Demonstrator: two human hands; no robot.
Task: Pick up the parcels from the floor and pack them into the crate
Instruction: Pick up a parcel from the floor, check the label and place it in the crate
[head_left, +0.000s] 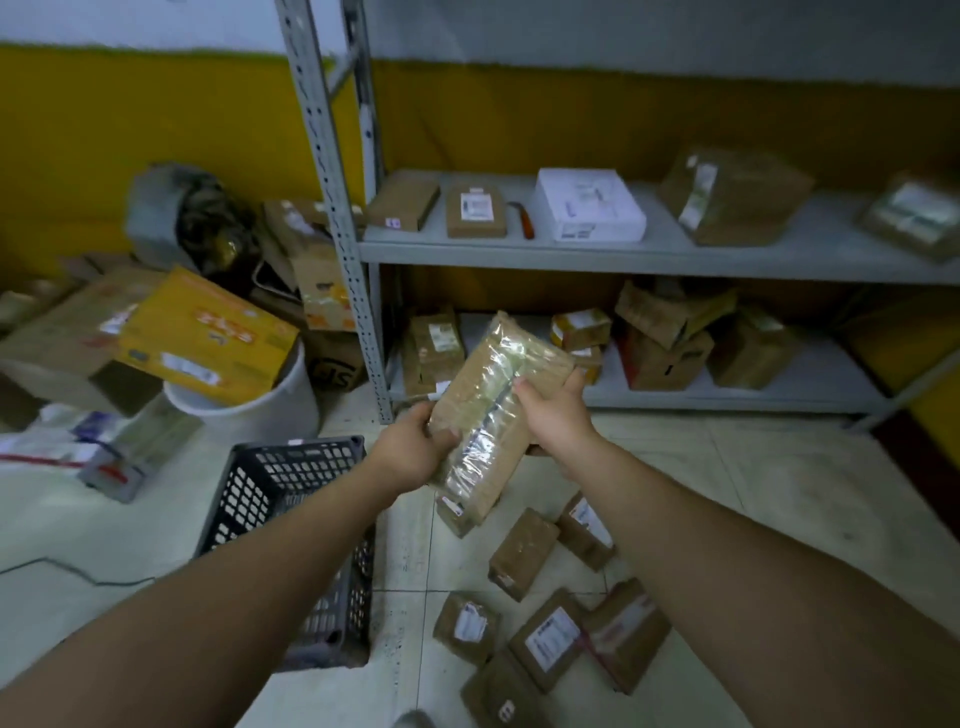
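Lying on the pale floor (727, 493), low on the right of the head view, is a bunch of small brown parcels (522, 551). Most have white labels, and they sit close together. Just to their left stands the dark crate (291, 467) with holes in its walls. The person's left forearm (260, 571) reaches across it and hides much of the inside, so what is in it cannot be told. Behind the crate is a white bucket (249, 410) with a big yellow box (208, 338) leaning on top. A thin cable (78, 574) lies on the floor at the left. Straight ahead is a grey metal shelf (623, 254). Its upper board holds brown boxes, a white box (589, 205) and a small tool (524, 221) with an orange handle. Its lower board holds more brown boxes.

Both hands hold one long parcel (483, 410), brown and wrapped in shiny clear tape. It is up in the air in front of the shelf, to the right of the crate and above the floor parcels, and it is tilted. The left hand (410, 447) grips its left edge, fingers curled round it. The right hand (556, 415) holds the right edge higher up, thumb on the front and fingers tucked behind.
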